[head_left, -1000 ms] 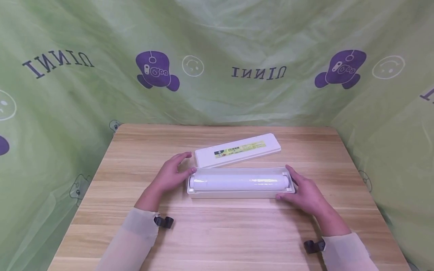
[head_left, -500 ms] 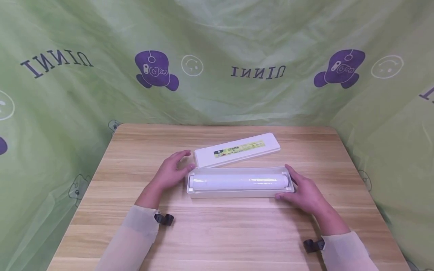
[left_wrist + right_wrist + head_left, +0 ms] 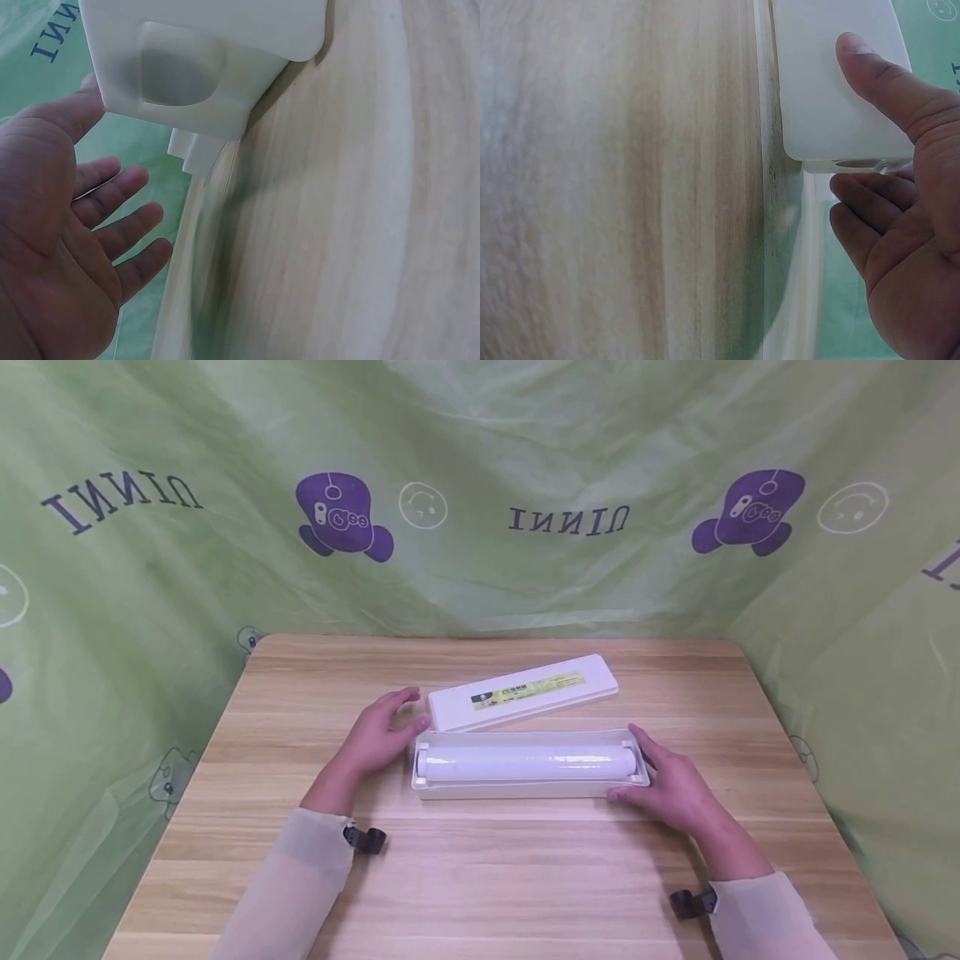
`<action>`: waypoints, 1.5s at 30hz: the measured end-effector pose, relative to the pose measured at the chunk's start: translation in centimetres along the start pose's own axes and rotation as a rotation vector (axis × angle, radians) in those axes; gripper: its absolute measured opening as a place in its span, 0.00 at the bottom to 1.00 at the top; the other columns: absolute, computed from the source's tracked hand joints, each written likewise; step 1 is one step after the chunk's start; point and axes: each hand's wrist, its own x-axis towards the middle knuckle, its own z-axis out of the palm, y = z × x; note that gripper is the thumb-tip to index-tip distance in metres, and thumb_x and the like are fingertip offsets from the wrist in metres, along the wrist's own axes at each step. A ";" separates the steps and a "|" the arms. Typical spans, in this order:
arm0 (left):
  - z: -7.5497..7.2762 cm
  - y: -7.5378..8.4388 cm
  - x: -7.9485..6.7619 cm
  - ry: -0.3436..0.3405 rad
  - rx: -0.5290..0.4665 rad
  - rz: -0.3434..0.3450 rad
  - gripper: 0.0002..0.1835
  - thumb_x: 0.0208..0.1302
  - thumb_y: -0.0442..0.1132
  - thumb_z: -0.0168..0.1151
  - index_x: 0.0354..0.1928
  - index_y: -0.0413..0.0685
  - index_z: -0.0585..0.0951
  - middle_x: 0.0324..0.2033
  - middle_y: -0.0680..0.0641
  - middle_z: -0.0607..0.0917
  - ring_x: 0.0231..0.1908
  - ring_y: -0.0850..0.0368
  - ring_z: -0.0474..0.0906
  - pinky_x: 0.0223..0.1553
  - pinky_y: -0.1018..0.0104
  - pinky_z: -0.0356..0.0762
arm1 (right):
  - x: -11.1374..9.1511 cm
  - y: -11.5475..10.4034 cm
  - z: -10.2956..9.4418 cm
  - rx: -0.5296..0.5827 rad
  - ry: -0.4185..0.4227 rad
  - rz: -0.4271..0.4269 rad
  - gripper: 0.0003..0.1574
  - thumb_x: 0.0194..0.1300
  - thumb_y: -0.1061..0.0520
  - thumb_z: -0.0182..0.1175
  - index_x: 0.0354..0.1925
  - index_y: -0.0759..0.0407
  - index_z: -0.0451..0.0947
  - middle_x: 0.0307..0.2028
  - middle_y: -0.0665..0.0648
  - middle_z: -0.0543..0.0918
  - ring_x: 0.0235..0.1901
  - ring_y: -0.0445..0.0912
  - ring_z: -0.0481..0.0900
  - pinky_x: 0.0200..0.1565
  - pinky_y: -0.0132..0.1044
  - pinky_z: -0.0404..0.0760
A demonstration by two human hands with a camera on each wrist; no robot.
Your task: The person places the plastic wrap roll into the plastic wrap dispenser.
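Note:
A long white box [image 3: 517,792] lies lidless on the table. Inside it rests a white roll of cling film [image 3: 502,764] in shiny wrapping. My right hand [image 3: 678,793] grips the box's right end. In the right wrist view its thumb [image 3: 874,79] presses the front wall, and the other fingers bend around the end. My left hand [image 3: 372,739] is beside the left end, its fingers spread and relaxed. Its thumb tip is at the box's back left corner; whether it touches is hard to tell. Behind the box lies the white lid [image 3: 450,703] with a yellow-green label.
The wooden table [image 3: 480,877] stretches in front of the box and to both sides. A green printed curtain [image 3: 480,581] hangs behind the table and along both sides. The lid lies slanted, its left end close to the box's back edge.
My left hand has shifted slightly away from me, its thumb moving back along the box's left corner. The right hand, box and lid stay put.

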 end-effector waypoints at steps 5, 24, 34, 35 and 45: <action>0.1 0.0 0.3 0.007 -0.013 -0.005 0.38 0.64 0.63 0.59 0.71 0.55 0.67 0.64 0.55 0.74 0.68 0.49 0.62 0.68 0.45 0.59 | 0.0 0.1 0.0 -0.001 -0.004 0.003 0.75 0.43 0.30 0.75 0.78 0.50 0.46 0.68 0.72 0.65 0.65 0.68 0.64 0.63 0.61 0.66; -0.1 -0.8 1.6 -0.008 -0.027 -0.012 0.42 0.61 0.65 0.62 0.72 0.53 0.66 0.65 0.52 0.74 0.66 0.46 0.65 0.67 0.47 0.62 | 0.1 0.1 0.1 -0.017 0.020 -0.015 0.75 0.42 0.31 0.76 0.78 0.51 0.48 0.66 0.73 0.67 0.63 0.68 0.66 0.62 0.61 0.67; 0.2 -1.2 2.2 -0.029 -0.027 -0.040 0.46 0.53 0.63 0.71 0.71 0.56 0.67 0.64 0.54 0.74 0.66 0.48 0.66 0.67 0.49 0.62 | 0.1 0.2 0.1 -0.017 0.024 -0.019 0.76 0.42 0.29 0.75 0.78 0.51 0.48 0.66 0.73 0.67 0.63 0.68 0.67 0.62 0.61 0.67; 0.3 -1.2 2.3 -0.032 -0.029 -0.039 0.46 0.52 0.62 0.72 0.71 0.55 0.67 0.64 0.54 0.74 0.66 0.48 0.66 0.67 0.49 0.62 | 0.1 0.2 0.1 -0.021 0.024 -0.021 0.76 0.42 0.29 0.75 0.78 0.51 0.48 0.65 0.74 0.67 0.62 0.68 0.67 0.62 0.62 0.67; 0.8 -1.2 3.0 -0.051 0.009 -0.015 0.49 0.48 0.54 0.79 0.72 0.52 0.67 0.64 0.51 0.74 0.67 0.48 0.64 0.69 0.50 0.59 | 0.1 0.2 0.1 -0.016 0.025 -0.025 0.75 0.42 0.29 0.75 0.78 0.52 0.48 0.66 0.73 0.67 0.63 0.69 0.67 0.62 0.62 0.67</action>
